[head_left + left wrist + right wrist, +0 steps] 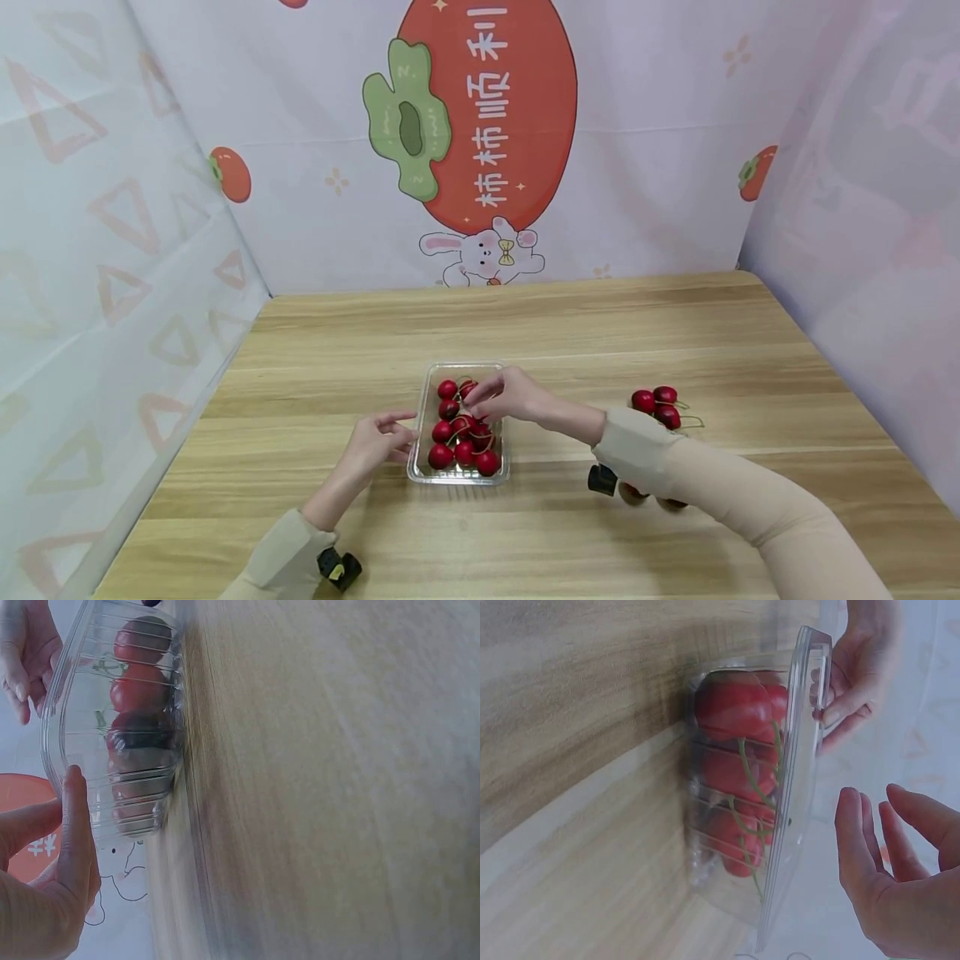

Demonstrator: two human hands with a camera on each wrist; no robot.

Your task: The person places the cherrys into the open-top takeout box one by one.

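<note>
A clear plastic box [459,480] stands on the table with several dark red cherries [441,456] inside, some with green stems. At its left rim, my left hand [375,442] touches the outside with straight fingers. The left wrist view shows an index finger [75,832] lying along the box wall, just below the rim. Over the box's right side hovers my right hand [510,396]. Its fingers are parted and lightly bent, with nothing between them in the right wrist view, where the hand [900,877] is above the rim.
To the right, more loose cherries [642,401] with stems lie on the wooden table [525,333]. A few others [633,493] show partly under the right sleeve [720,475]. Patterned white cloth [637,167] hangs behind and along both sides.
</note>
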